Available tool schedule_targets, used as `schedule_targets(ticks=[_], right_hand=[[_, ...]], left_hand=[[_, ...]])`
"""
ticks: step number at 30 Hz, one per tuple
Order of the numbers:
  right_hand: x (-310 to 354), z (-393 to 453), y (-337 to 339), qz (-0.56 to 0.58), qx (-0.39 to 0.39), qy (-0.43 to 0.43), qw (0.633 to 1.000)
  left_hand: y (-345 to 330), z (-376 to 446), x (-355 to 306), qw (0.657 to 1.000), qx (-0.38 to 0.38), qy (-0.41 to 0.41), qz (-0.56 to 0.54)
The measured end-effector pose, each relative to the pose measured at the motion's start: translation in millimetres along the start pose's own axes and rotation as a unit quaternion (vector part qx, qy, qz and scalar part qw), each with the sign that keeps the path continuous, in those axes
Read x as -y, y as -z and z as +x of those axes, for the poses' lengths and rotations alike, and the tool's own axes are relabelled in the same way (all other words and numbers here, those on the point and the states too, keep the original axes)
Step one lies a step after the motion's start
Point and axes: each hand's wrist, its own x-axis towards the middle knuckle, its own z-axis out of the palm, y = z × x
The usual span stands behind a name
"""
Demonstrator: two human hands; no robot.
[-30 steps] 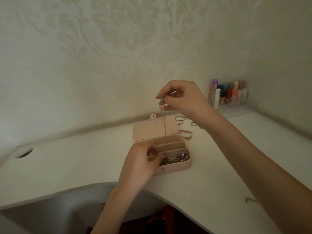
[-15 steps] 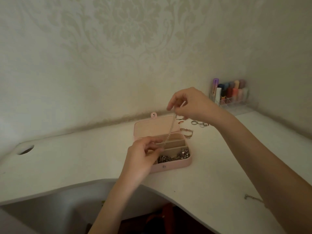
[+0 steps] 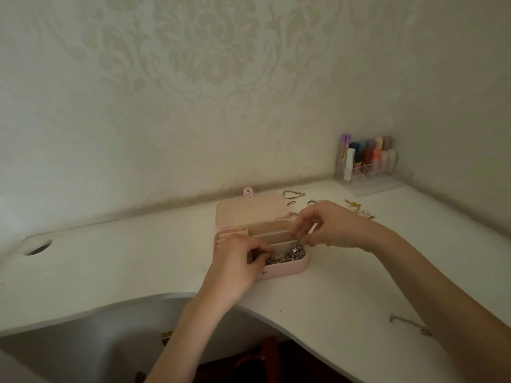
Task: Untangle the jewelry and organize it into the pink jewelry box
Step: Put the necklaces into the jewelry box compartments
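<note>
Hands have dropped from raised above the pink jewelry box (image 3: 287,268) to its rim, so the chain seems to be going into a compartment (I cannot make it out now). Left hand (image 3: 237,265) curls at the box's near-left corner, pinching something small, likely the chain's end. Right hand (image 3: 329,226) hovers over the right dividers, fingers bent, grip apparently pinching too. Silver jewelry (image 3: 287,254) fills the front compartment; more pieces (image 3: 359,211) lie on the table (image 3: 110,261).

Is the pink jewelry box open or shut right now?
Open: the pink jewelry box has its lid folded back flat, exposing the compartments and silver jewelry in the front one.
</note>
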Motion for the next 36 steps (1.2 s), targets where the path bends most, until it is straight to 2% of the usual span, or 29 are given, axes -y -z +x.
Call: schedule_targets(ticks=[4,9,13,17,19,21,24,30,36], right_hand=[[-2.2,-14.6,8.9,0.001,-0.044,-0.006,0.999],[-30.3,-54.0,27.3,0.007,-0.095,-0.057,0.994],[-70.4,-99.5,47.9,-0.005,-0.192,-0.102,0.976],[-121.8,-146.7,63.8,-0.097,-0.331,-0.165,0.924],[-145.8,-172.1,68.1,-0.137,-0.392,-0.219,0.883],[-165.9,-194.2,70.3,-0.198,-0.417,-0.248,0.852],[-184.3,-212.4,66.5,-0.259,-0.421,-0.267,0.827],[-185.6,-211.3,57.6,-0.234,-0.489,-0.265,0.798],[-180.6,-214.2,51.9,-0.222,-0.511,-0.265,0.787]], left_hand=[[-5.2,-0.9,-12.2,0.998,-0.007,-0.054,0.030],[-28.7,-6.2,-43.9,0.994,0.020,-0.047,-0.098],[-62.4,-19.4,-83.0,0.982,0.106,-0.117,-0.099],[-100.0,-34.8,-116.6,0.944,0.240,-0.185,-0.129],[-110.9,-37.0,-122.6,0.933,0.266,-0.208,-0.125],[-115.8,-35.5,-121.3,0.934,0.262,-0.211,-0.124],[-116.6,-34.2,-116.3,0.941,0.244,-0.191,-0.134],[-114.4,-34.7,-116.7,0.952,0.200,-0.202,-0.115],[-113.6,-36.1,-117.9,0.952,0.179,-0.223,-0.105]])
